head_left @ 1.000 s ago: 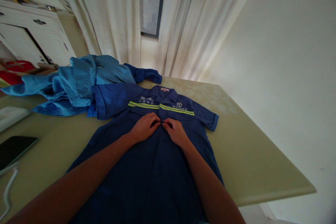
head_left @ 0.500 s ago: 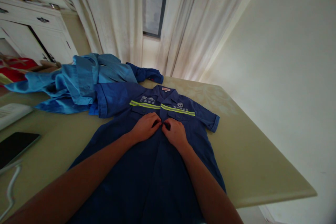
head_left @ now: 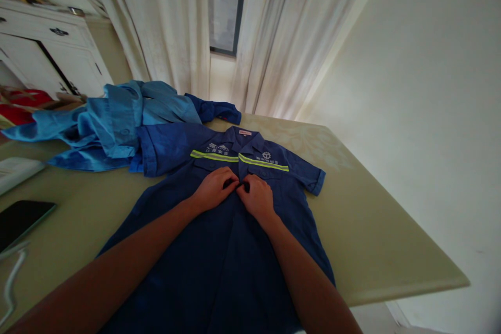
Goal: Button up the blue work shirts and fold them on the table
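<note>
A dark blue short-sleeved work shirt (head_left: 183, 266) lies spread face up, its collar away from me. Yellow-green reflective strips and white printing cross its chest. My left hand (head_left: 215, 188) pinches the front placket just below the chest strips. Close against it, my right hand (head_left: 256, 195) pinches the same placket from the other side, the fingertips of both hands nearly touching. Whatever small part of the placket sits between the fingertips is hidden.
The shirt rests on a pale green table (head_left: 376, 229). Crumpled light blue clothing (head_left: 117, 120) lies at the back left, touching the shirt's sleeve. A black phone (head_left: 23, 222), a white device (head_left: 18, 172) and a white cable (head_left: 11, 287) are at the left. Curtains hang behind.
Both hands stay pinched at the same spot on the placket, with only a slight shift of the fingers. The whole view has moved a little.
</note>
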Tool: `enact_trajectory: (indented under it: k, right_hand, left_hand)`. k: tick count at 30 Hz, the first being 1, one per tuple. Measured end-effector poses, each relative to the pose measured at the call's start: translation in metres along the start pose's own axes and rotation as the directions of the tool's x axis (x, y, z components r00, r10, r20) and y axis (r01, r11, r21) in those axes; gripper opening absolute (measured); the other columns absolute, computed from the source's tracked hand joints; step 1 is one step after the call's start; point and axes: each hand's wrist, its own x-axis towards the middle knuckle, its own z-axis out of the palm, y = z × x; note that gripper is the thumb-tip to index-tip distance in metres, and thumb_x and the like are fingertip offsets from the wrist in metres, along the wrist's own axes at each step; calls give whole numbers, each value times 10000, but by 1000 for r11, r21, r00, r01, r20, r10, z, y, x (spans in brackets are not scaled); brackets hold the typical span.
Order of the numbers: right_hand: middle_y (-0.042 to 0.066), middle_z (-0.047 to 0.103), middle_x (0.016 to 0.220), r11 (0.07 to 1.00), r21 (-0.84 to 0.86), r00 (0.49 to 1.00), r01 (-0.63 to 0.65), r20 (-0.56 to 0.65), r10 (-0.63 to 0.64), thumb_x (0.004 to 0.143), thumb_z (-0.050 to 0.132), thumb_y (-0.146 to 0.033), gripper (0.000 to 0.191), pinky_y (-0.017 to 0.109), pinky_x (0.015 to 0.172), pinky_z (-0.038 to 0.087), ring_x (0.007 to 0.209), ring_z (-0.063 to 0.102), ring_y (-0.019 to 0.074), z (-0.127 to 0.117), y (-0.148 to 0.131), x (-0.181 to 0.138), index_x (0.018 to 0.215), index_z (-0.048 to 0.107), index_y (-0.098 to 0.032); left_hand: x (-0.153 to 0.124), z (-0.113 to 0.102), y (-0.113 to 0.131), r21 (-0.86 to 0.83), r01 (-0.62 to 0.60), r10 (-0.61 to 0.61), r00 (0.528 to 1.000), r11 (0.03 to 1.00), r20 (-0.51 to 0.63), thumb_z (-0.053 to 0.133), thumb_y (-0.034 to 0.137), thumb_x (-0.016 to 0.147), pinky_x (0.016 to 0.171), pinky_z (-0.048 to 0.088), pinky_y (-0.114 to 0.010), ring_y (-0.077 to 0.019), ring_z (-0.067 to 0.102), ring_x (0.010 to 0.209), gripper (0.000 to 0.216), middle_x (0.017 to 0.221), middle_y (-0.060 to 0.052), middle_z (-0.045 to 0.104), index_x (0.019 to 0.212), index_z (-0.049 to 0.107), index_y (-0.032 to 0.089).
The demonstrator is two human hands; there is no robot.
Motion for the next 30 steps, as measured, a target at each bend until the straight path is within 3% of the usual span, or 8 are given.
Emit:
enact_trajectory:
  k: [9, 14, 17, 30]
  right_hand:
    - [21, 687, 861, 986, 154, 996, 70, -61, -62, 836, 596, -189, 96, 259, 701, 381, 773, 607, 167, 5, 9, 5, 848, 687, -212]
    - [-10, 661, 749, 934, 321, 987, 158, -15, -162, 830, 617, -199, 66, 244, 656, 386, 681, 577, 148, 2, 19, 9, 834, 683, -202]
    - [-7, 662, 747, 923, 332, 979, 192, -7, -201, 835, 613, -190, 74, 246, 650, 385, 667, 570, 146, 0, 19, 8, 831, 686, -197]
    - [2, 676, 731, 927, 351, 991, 131, -53, -120, 830, 611, -225, 90, 254, 646, 400, 659, 586, 151, 9, 22, 11, 810, 695, -197]
  left_hand:
    - [-1, 3, -1, 122, -14, 15, 1000, 992, -7, 545, 253, 966, 886, 475, -378, -224, 616, 950, 140, 975, -50, 668, 960, 677, 209]
    - [-1, 6, -6, 96, 13, -8, 999, 995, -52, 521, 274, 983, 910, 478, -381, -221, 617, 964, 160, 970, -47, 666, 958, 666, 212]
    - [0, 6, -10, 48, 6, -6, 1000, 999, -9, 508, 250, 981, 884, 484, -364, -212, 620, 945, 164, 953, -42, 657, 935, 661, 211]
    - [2, 4, -11, -63, 15, -11, 999, 998, 49, 554, 226, 942, 815, 499, -323, -186, 631, 872, 132, 960, -38, 667, 944, 685, 212]
